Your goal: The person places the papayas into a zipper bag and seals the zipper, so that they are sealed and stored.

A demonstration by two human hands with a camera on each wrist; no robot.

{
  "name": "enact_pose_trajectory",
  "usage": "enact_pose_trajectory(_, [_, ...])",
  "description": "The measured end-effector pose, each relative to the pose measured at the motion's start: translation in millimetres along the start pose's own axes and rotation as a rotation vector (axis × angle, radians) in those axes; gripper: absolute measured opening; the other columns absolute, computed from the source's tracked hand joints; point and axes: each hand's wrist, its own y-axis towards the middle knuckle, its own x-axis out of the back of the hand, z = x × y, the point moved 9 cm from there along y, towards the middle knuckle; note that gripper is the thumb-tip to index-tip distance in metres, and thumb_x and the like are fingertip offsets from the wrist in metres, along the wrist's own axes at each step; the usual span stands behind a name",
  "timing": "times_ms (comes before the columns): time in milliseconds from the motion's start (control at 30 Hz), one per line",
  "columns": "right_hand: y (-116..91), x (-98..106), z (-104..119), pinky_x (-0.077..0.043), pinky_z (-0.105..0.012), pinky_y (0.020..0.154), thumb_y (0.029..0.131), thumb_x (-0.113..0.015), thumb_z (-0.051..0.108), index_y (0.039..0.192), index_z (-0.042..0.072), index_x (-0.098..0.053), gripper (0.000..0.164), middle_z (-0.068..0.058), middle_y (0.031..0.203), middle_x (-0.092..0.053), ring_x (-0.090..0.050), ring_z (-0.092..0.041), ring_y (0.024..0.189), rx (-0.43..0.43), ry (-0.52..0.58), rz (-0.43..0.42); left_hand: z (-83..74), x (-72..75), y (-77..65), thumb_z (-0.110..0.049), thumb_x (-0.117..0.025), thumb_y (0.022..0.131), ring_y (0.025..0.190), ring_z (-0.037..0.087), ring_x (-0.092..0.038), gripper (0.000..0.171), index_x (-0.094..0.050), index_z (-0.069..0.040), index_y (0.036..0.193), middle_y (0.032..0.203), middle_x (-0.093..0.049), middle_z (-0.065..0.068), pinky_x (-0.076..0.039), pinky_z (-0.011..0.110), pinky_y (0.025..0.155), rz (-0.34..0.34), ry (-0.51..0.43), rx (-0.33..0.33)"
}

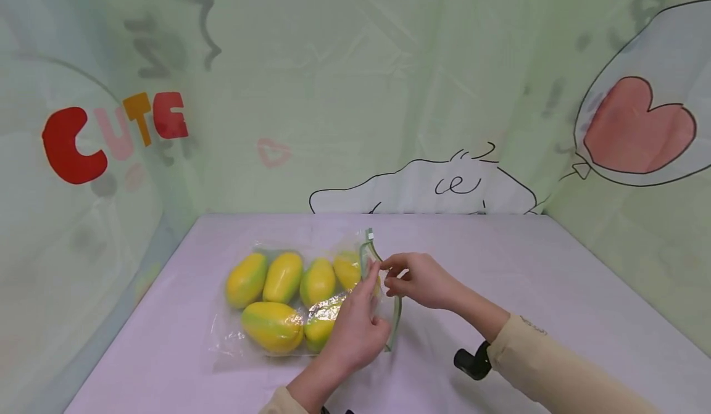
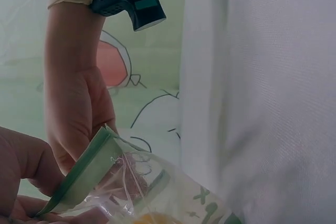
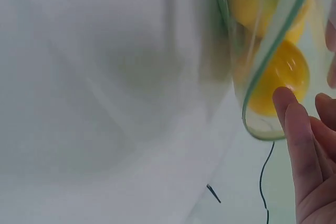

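A clear zip bag (image 1: 230,340) with green zip strips lies on its side, its mouth facing right and parted. Several yellow-green mangoes (image 1: 272,327) show through the plastic. At the mouth, my left hand (image 1: 358,334) reaches in from the near side, two fingers long toward the far strip. In the left wrist view its bent fingers (image 2: 31,163) hold the strip's edge. From the right comes my right hand (image 1: 424,278), fingers curled and tips at the same edge, pinching it. In the right wrist view, its outer fingers (image 3: 302,145) overlap the lower part of the mouth.
The bag rests on a pale lilac table cover (image 1: 500,260). A green cloth backdrop (image 1: 361,93) with drawings rises behind and at both sides. A black wrist camera (image 1: 472,363) hangs below the right sleeve (image 1: 533,358). A small slider (image 1: 370,235) sits at the zip's far end.
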Motion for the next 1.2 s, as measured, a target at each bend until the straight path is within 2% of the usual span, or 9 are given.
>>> enact_pose_trajectory(200, [-1.0,16.8,-7.0,-0.063,-0.031,0.072,0.097,-0.064,0.008,0.122,-0.006,-0.067,0.029,-0.012,0.1,-0.072,-0.077,-0.023,0.083,-0.033,0.008,-0.009,4.4,1.3,2.5,0.011,-0.052,0.076,0.152,0.036,-0.033,0.089,-0.027,-0.002,0.161,0.169,-0.023,0.017,-0.044,0.053,0.113,0.007,0.0,0.034])
enact_pose_trajectory(433, [5.5,37.8,-14.2,-0.063,-0.037,0.075,0.099,-0.063,0.011,0.121,-0.003,-0.068,0.027,-0.016,0.104,-0.074,-0.076,-0.021,0.084,-0.042,-0.022,-0.065,4.4,-0.4,0.3,0.011,-0.05,0.075,0.153,0.038,-0.032,0.087,-0.03,0.001,0.159,0.168,-0.024,0.021,-0.035,0.058,0.119,0.043,0.02,0.027])
enact_pose_trajectory(567, [17.4,44.0,-21.9,-0.062,-0.039,0.08,0.1,-0.063,0.014,0.122,-0.002,-0.069,0.028,-0.013,0.103,-0.076,-0.074,-0.022,0.089,-0.064,-0.043,-0.087,6.3,-4.1,-1.9,0.01,-0.05,0.077,0.153,0.037,-0.031,0.086,-0.03,-0.003,0.16,0.169,-0.022,0.017,-0.038,0.055,0.117,0.074,0.042,0.041])
enact_pose_trajectory(667, [29.6,46.6,-27.6,-0.061,-0.04,0.083,0.101,-0.061,0.016,0.123,-0.002,-0.069,0.03,-0.012,0.105,-0.077,-0.073,-0.024,0.094,-0.084,-0.052,-0.088,6.9,-7.6,-3.9,0.009,-0.051,0.078,0.154,0.036,-0.03,0.086,-0.031,-0.004,0.16,0.17,-0.021,0.016,-0.045,0.044,0.11,0.096,0.07,0.035])
enact_pose_trajectory(800, [47.1,48.9,-29.3,-0.06,-0.044,0.089,0.103,-0.058,0.021,0.123,-0.003,-0.069,0.033,-0.015,0.106,-0.077,-0.072,-0.028,0.101,-0.099,-0.054,-0.07,6.1,-12.4,-5.9,0.008,-0.052,0.077,0.152,0.033,-0.035,0.085,-0.032,-0.005,0.159,0.169,-0.022,0.017,-0.047,0.032,0.097,0.117,0.106,0.005])
enact_pose_trajectory(933, [61.6,45.2,-27.4,-0.059,-0.045,0.091,0.104,-0.057,0.027,0.119,-0.002,-0.072,0.036,-0.017,0.106,-0.077,-0.071,-0.028,0.101,-0.113,-0.087,-0.019,7.5,-17.4,-6.6,0.006,-0.053,0.079,0.148,0.034,-0.041,0.083,-0.033,-0.005,0.159,0.169,-0.02,0.021,-0.05,0.037,0.105,0.147,0.166,0.004])
enact_pose_trajectory(1033, [69.1,39.3,-31.2,-0.058,-0.039,0.082,0.102,-0.06,0.03,0.112,-0.001,-0.074,0.036,-0.015,0.1,-0.076,-0.069,-0.025,0.093,-0.161,-0.128,0.013,11.5,-21.4,-7.1,0.005,-0.054,0.081,0.149,0.035,-0.04,0.083,-0.031,-0.005,0.16,0.171,-0.013,0.02,-0.048,0.046,0.111,0.184,0.187,0.041])
enact_pose_trajectory(1100, [72.6,35.6,-38.0,-0.056,-0.037,0.08,0.1,-0.062,0.032,0.109,0.0,-0.074,0.035,-0.014,0.097,-0.075,-0.068,-0.025,0.09,-0.219,-0.152,0.026,13.7,-22.9,-7.5,0.004,-0.054,0.082,0.149,0.035,-0.04,0.083,-0.03,-0.005,0.161,0.171,-0.011,0.02,-0.048,0.047,0.111,0.197,0.196,0.058])
enact_pose_trajectory(1200, [74.2,30.6,-49.5,-0.057,-0.036,0.081,0.1,-0.065,0.031,0.109,-0.001,-0.071,0.034,-0.015,0.096,-0.075,-0.071,-0.029,0.091,-0.306,-0.107,0.032,14.9,-23.6,-8.3,0.004,-0.055,0.082,0.148,0.035,-0.041,0.083,-0.029,-0.005,0.161,0.172,-0.011,0.019,-0.049,0.046,0.11,0.205,0.209,0.06])
